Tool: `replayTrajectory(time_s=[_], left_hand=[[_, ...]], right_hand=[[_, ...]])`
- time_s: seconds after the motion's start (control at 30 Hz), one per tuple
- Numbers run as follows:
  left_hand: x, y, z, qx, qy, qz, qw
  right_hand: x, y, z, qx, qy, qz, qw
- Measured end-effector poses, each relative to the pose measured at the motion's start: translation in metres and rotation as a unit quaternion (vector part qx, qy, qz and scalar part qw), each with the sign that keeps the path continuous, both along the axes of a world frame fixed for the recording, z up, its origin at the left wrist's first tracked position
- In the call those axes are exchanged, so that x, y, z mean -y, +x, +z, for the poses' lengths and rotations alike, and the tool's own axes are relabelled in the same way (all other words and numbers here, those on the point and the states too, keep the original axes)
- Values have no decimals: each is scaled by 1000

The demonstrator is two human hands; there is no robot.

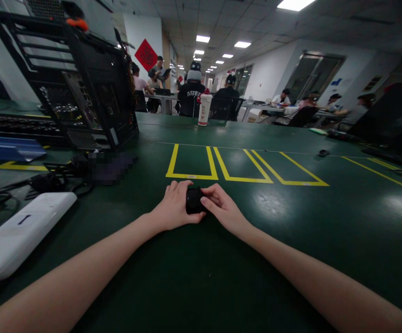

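Note:
A small black box-shaped device (193,200) with a glossy face is between my two hands, low over the green tabletop (201,268). My left hand (171,208) wraps it from the left, fingers along the far side and thumb along the near side. From the right, my right hand (227,210) pinches its right edge with thumb and fingertips. Exactly what the right fingertips grip there is too small to tell. Just beyond the hands, yellow tape outlines (192,177) mark the table.
An open black computer case (99,101) stands at the far left, with tangled black cables (45,181) before it. A long white device (27,231) lies near my left forearm. A paper cup (204,110) stands at the far edge; several people sit beyond.

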State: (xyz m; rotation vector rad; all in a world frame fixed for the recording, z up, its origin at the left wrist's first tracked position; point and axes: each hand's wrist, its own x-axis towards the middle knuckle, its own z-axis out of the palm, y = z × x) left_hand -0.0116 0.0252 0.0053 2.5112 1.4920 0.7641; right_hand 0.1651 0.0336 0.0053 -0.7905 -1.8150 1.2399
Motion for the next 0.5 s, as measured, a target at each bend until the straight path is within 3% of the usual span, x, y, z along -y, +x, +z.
replayTrajectory(time_s=[0.27, 0.4, 0.5], left_hand=[[1, 0, 2, 2, -13, 1, 1000], [0, 0, 0, 6, -9, 0, 1000], [-1, 0, -1, 9, -6, -1, 1000]], right_hand=[[-4, 1, -4, 55, -2, -11, 998], [0, 3, 0, 24, -12, 35, 999], [2, 2, 0, -1, -19, 32, 999]])
